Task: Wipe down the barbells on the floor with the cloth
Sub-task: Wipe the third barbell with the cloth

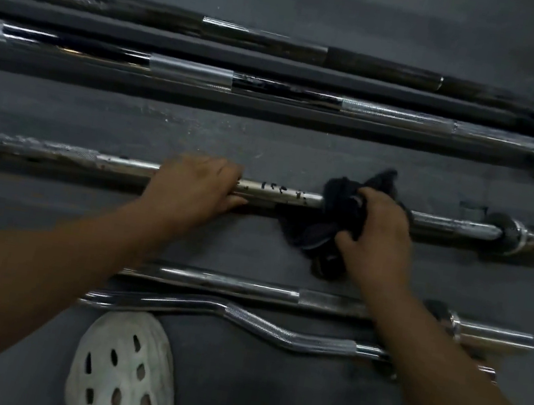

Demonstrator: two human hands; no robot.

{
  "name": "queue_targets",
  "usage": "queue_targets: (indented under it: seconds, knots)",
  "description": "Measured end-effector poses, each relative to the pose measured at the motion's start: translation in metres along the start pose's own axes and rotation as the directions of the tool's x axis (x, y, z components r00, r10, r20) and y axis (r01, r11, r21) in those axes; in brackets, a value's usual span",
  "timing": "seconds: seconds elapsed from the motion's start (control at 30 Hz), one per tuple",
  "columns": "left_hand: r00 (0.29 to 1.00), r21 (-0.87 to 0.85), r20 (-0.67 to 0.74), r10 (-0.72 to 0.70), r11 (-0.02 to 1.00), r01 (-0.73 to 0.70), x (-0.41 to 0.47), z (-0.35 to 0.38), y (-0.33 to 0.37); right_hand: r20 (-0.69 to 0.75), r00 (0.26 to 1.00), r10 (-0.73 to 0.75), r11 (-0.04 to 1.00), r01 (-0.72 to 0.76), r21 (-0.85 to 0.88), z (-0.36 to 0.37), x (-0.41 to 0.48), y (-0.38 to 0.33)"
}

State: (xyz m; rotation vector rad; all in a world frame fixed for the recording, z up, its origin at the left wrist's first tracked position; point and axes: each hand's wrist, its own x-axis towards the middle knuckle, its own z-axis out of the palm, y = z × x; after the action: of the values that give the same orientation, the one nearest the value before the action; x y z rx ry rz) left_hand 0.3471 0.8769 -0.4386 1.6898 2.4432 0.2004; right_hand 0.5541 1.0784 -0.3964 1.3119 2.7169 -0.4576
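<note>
A chrome barbell [280, 194] with dark spots lies left to right across the middle of the grey floor. My left hand [197, 186] grips its shaft, fingers wrapped over the top. To its right, my right hand [377, 231] holds a dark cloth [332, 219] bunched around the same shaft. Part of the cloth hangs down onto the floor below the bar. Two long barbells [191, 71] lie parallel farther away. A short straight bar [246, 287] and a curved curl bar [261, 326] lie nearer me.
A white perforated clog [122, 375] on my foot sits at the bottom centre, just below the curl bar. Bar collars and sleeves [513, 235] crowd the right side. Grey rubber floor [267, 143] shows between the bars.
</note>
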Motion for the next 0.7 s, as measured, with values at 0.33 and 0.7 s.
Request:
queue_targets:
  seconds: [0.33,0.7]
  knots:
    - [0.981,-0.020,0.192,-0.039,0.999,0.044,0.011,-0.015,-0.003,0.060,0.987,-0.147,0.988,0.149,-0.036,-0.001,0.007,0.005]
    - [0.963,-0.017,0.258,-0.082,0.996,0.089,0.013,-0.026,0.000,0.076,0.974,-0.213,0.977,0.211,0.028,-0.001,0.000,0.004]
